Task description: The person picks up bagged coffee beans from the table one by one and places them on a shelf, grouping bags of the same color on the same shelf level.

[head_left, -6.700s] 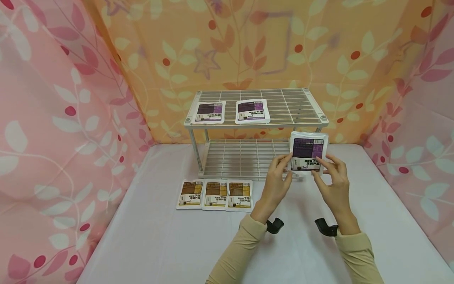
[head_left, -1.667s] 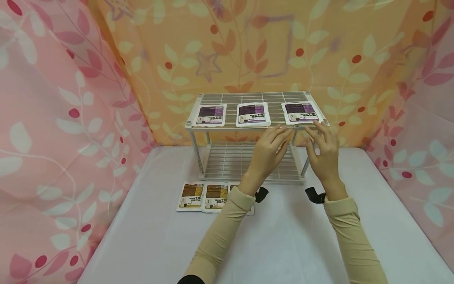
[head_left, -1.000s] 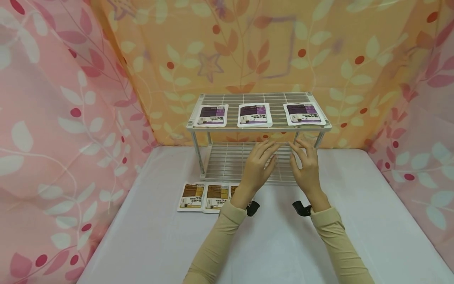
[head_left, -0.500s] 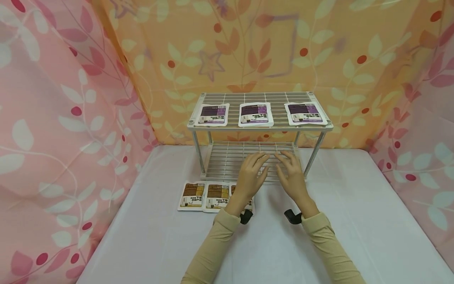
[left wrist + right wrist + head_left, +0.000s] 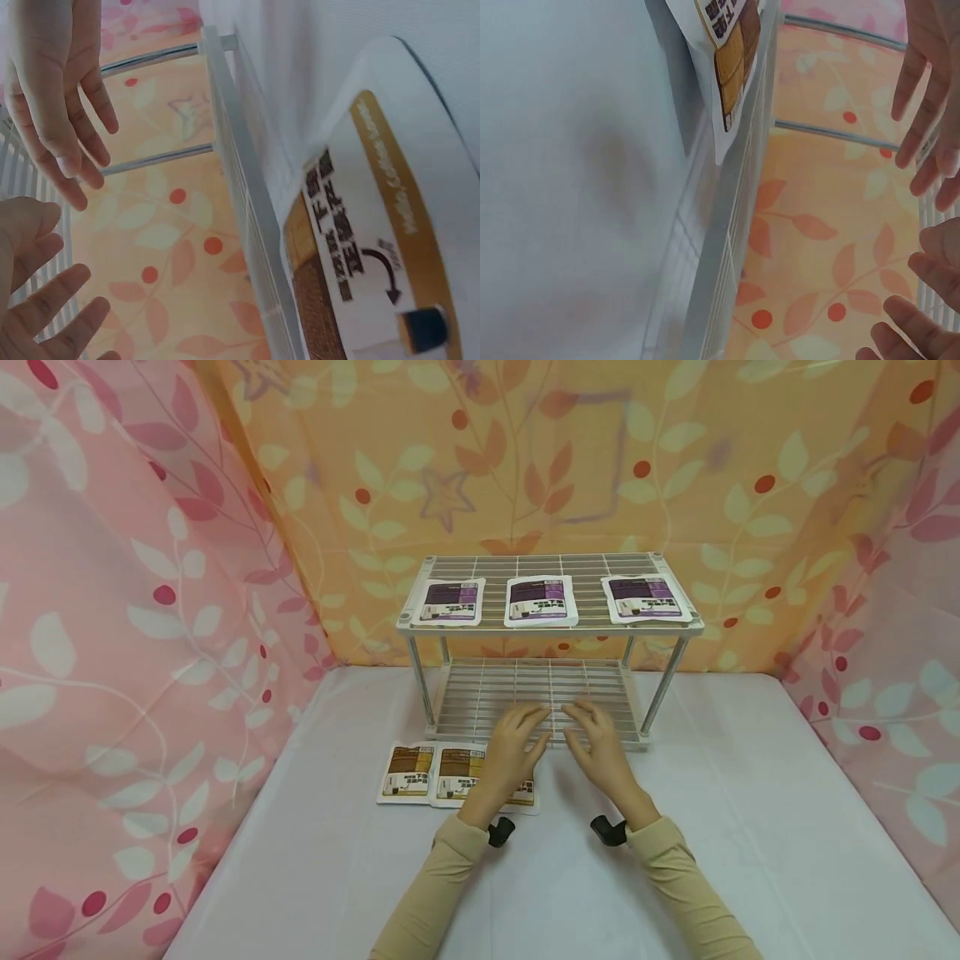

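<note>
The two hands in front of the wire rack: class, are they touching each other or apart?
Apart. The head view shows white shelf wire between the left hand and the right hand; the left wrist view also shows a gap between them.

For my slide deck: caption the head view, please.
Both open hands, left and right, hover before a wire rack; purple packets above, brown packets on the table.

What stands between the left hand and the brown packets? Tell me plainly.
Nothing visible does. The left hand hovers open over the rightmost brown packet, partly covering it in the head view. The other two brown packets lie flat beside it on the table, in front of the rack.
</note>
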The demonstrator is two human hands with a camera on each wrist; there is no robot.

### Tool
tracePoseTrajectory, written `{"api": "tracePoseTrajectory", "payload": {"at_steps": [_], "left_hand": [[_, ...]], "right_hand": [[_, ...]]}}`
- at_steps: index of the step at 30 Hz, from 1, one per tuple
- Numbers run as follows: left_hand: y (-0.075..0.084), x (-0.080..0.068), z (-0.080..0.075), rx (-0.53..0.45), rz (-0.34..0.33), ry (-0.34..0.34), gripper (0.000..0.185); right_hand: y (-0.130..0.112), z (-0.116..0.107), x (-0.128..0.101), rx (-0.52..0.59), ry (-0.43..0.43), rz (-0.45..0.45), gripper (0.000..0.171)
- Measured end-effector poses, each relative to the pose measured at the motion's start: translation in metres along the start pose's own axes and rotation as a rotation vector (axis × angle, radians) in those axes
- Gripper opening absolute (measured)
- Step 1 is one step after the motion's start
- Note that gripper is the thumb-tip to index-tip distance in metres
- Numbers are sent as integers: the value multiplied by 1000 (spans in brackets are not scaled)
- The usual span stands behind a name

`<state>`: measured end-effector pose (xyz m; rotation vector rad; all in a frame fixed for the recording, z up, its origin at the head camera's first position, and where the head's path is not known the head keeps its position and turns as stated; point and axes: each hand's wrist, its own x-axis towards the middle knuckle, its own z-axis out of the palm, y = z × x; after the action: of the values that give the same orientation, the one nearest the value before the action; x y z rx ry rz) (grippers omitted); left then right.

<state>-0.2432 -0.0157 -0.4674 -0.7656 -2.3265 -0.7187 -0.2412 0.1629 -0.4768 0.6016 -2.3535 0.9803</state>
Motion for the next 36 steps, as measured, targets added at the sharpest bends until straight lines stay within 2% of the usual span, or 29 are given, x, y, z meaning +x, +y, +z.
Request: {"api": "tracePoseTrajectory", "payload": {"at_steps": [5,9,14,17,31,36], "left_hand": [[-7,-10,0,6,-24,-57,40],[-12,-20,-3,18,-59,-131,42],[-19,-29,-9,44,-146,-264,44],[-21,-33,-12,30,-194,-315,45],[-30,-49,-29,-60,-434,-447,55],[-31,-54,-34,-46,-461,-488,51]], "right_hand": [[-1,7,-6,-1,-77,28,39],[-2,12,-11,8,-135,57,41],[-3,18,-16,27,-208,94,44],[-5,21,-20,41,-243,112,44],[-11,32,-31,50,-395,151,46],[-13,34,-32,63,-454,146,46]]}}
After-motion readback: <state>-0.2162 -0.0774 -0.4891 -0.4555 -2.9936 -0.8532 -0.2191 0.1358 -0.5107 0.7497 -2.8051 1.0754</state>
